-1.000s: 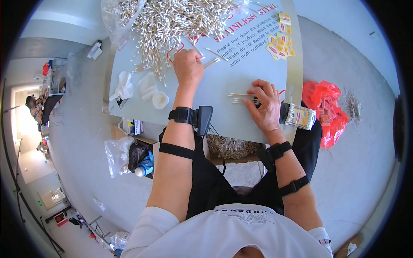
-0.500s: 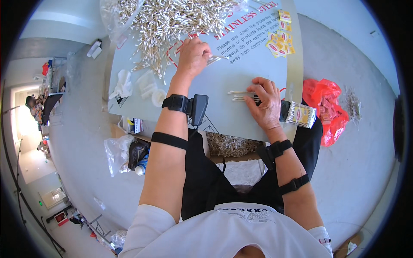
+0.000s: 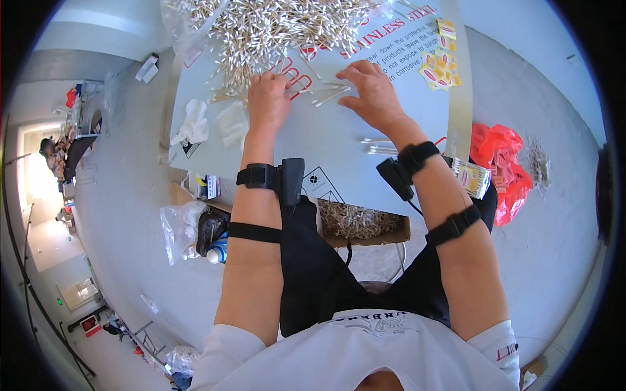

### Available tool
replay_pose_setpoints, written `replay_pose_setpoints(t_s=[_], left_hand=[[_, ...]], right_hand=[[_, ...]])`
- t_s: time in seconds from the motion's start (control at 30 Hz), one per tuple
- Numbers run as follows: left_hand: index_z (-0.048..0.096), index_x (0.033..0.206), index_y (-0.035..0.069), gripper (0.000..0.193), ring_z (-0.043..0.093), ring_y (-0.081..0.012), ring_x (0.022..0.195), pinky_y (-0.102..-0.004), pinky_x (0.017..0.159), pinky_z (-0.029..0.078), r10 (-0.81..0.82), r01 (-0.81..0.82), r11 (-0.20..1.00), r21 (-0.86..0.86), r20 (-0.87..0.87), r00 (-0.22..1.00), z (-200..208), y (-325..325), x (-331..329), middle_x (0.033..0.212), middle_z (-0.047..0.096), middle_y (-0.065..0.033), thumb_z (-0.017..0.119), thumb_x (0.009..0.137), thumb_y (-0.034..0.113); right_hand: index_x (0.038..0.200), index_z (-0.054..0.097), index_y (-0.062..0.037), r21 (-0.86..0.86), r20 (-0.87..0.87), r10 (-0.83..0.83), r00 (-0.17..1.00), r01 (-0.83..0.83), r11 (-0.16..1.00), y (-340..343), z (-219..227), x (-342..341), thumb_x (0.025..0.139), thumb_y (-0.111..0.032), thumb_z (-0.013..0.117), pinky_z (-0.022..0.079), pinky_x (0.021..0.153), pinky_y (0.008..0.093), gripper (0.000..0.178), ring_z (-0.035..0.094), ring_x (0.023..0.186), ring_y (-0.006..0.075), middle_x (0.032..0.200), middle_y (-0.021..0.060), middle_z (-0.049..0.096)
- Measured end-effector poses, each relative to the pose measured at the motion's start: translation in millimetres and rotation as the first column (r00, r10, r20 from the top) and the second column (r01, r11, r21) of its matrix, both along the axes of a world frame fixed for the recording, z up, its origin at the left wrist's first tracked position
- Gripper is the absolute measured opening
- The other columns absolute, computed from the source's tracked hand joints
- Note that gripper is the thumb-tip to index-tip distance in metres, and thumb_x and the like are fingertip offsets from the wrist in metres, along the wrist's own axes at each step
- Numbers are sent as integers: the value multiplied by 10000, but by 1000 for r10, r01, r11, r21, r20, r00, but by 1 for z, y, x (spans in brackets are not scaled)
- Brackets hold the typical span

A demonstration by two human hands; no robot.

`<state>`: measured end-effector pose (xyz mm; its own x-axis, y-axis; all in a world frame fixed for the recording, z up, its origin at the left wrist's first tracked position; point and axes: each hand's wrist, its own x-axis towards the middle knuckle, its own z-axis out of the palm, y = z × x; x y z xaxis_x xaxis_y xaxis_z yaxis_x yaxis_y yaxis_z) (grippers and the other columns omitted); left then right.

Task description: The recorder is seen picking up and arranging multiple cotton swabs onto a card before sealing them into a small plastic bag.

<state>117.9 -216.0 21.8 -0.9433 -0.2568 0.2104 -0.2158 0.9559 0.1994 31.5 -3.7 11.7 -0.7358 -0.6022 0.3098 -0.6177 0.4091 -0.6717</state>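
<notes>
A big heap of cotton swabs (image 3: 280, 32) covers the far part of the table (image 3: 319, 137). My left hand (image 3: 268, 104) is at the heap's near edge, its fingers bent and a little apart over the swabs. To the right, my right hand (image 3: 373, 94) reaches over the table with thumb and forefinger apart. Between the two hands lie several loose swabs (image 3: 330, 96), their ends close to my right fingertips. A short row of swabs (image 3: 378, 146) lies beside my right wrist. Past that forearm rests a clear pack of swabs with a yellow label (image 3: 471, 176).
Yellow-and-white packets (image 3: 441, 68) lie along the table's right side. White crumpled film (image 3: 193, 122) is at the left. A red plastic bag (image 3: 505, 173) stands on the floor to the right. Below the near edge sits a cardboard box of swabs (image 3: 358, 221).
My right hand has left the short row and moved far and left toward the loose swabs. My left hand has let go of swabs and shifted left to the heap's edge.
</notes>
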Motion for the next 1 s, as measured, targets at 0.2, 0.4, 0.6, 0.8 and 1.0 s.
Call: replay_pose_setpoints(t_s=[0.2, 0.4, 0.6, 0.8, 1.0], left_hand=[[687, 901, 104, 268, 548, -295, 967, -393, 833, 472, -55, 55, 998, 2, -138, 989, -2, 4, -4, 968, 622, -54, 683, 673, -38], [690, 910, 120, 251, 551, -288, 963, -393, 832, 472, -136, 137, 991, 4, -108, 985, 3, 6, -14, 965, 619, -46, 702, 693, -5], [695, 918, 133, 242, 557, -285, 959, -388, 838, 473, -110, 111, 993, 43, -37, 993, 0, 2, -16, 926, 630, -56, 688, 713, 5], [686, 874, 112, 214, 575, -306, 921, -393, 844, 469, -45, 59, 992, 108, -128, 991, -2, -9, -20, 897, 637, -81, 667, 702, -14], [662, 775, 102, 99, 566, -309, 930, -425, 818, 461, -39, 35, 997, 66, 61, 997, -1, -10, -15, 903, 646, -76, 660, 709, 28]], right_hand=[[1034, 689, -180, 137, -24, 43, 999, -39, 990, -19, -10, -3, 694, -152, 773, 386, 957, 390, 352, 533, 1114, 242, 1111, 31, 591], [875, 682, -171, 66, -74, 62, 995, -57, 996, -18, -14, -4, 722, -165, 744, 390, 902, 386, 165, 548, 1059, 219, 1018, -2, 594], [779, 626, -127, 61, -54, 87, 995, -84, 995, -1, -15, -4, 763, -121, 680, 402, 843, 368, 57, 562, 966, 224, 900, 15, 593], [782, 601, -107, 3, -9, 129, 992, -129, 992, 27, -16, 3, 760, -105, 675, 404, 843, 369, 78, 558, 960, 240, 902, 26, 590], [872, 611, -90, -22, 62, 131, 989, -130, 991, 35, -12, 9, 739, -72, 697, 415, 882, 380, 159, 559, 1008, 260, 957, 48, 599]])
